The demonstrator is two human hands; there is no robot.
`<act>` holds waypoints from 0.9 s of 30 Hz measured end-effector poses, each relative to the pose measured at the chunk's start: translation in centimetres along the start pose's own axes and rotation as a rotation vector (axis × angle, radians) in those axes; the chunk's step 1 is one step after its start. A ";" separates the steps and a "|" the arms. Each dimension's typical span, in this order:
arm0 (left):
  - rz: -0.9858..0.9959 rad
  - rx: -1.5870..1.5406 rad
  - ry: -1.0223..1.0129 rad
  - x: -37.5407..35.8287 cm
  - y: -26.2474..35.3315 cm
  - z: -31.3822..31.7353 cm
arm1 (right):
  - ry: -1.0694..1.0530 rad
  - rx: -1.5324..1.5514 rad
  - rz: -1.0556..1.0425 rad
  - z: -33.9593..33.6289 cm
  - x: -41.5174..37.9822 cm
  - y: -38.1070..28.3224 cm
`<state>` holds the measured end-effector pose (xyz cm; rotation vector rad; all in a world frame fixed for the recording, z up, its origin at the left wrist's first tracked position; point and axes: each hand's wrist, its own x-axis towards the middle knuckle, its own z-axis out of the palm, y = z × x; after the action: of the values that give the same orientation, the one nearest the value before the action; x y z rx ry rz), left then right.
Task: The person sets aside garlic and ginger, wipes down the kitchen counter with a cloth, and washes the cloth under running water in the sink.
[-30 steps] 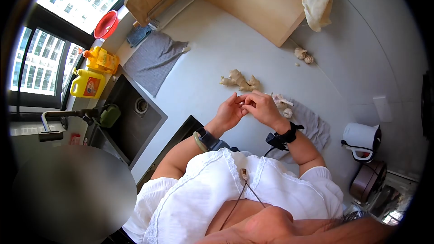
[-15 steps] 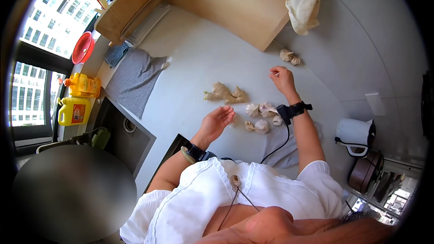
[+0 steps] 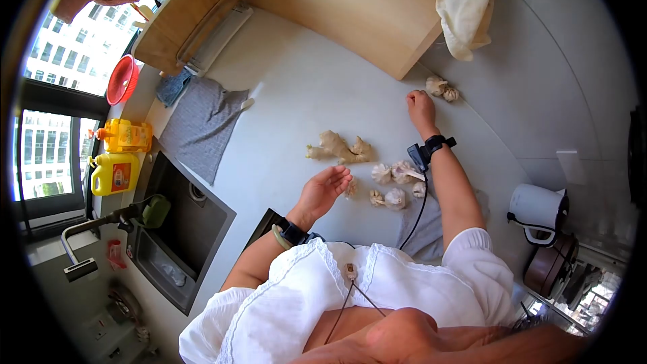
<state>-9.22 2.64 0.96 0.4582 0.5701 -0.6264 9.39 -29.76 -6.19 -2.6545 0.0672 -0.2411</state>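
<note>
My left hand (image 3: 325, 193) is held palm inward, its fingers stretched out and slightly curved, with nothing seen in it. Just beside its fingertips lies a garlic bulb (image 3: 351, 189), partly hidden. A knobbly piece of ginger root (image 3: 340, 147) rests on the counter beyond that hand. Several more garlic bulbs (image 3: 395, 198) form a group between my two forearms. My right hand (image 3: 422, 112) is farther out, closed with its fingers curled under; whatever may be inside is hidden. A pair of garlic bulbs (image 3: 441, 87) sits close by its knuckles, near the wall.
A wooden board structure (image 3: 344, 7) stands at the back, a pale cloth (image 3: 464, 10) over its corner. Grey cloths lie left (image 3: 205, 125) and near my body (image 3: 426, 229). The sink (image 3: 182, 209) and yellow bottles (image 3: 116, 174) are left, a white kettle (image 3: 538, 210) right.
My right hand has moved slightly farther out toward the pair of garlic bulbs and its fingers are curled in more. My left hand stays beside the garlic bulb. The view has shifted a little.
</note>
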 end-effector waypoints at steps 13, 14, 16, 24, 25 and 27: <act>-0.048 0.073 -0.106 -2.0 -0.4 2.1 | -0.488 0.825 0.214 -14.2 -7.8 -5.9; -0.069 0.075 -0.142 -2.3 -0.7 2.4 | -0.534 0.921 0.217 -16.1 -10.2 -8.5; -0.111 0.071 -0.207 -3.4 -1.9 3.2 | -0.664 0.942 0.219 -17.7 -14.7 -11.8; -0.044 0.095 -0.208 -8.9 -6.9 1.5 | -0.411 0.474 -0.422 -15.0 -25.1 -18.9; -0.023 0.078 -0.170 -10.0 -7.3 1.0 | -0.418 0.474 -0.478 -14.6 -25.7 -19.2; 0.033 0.049 -0.133 -12.0 -8.0 -0.4 | -0.457 0.470 -0.577 -13.9 -26.7 -20.0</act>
<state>-22.56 2.05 6.26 0.4674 0.4206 -0.6357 -19.24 -15.93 10.91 -2.1348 -0.8044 0.1585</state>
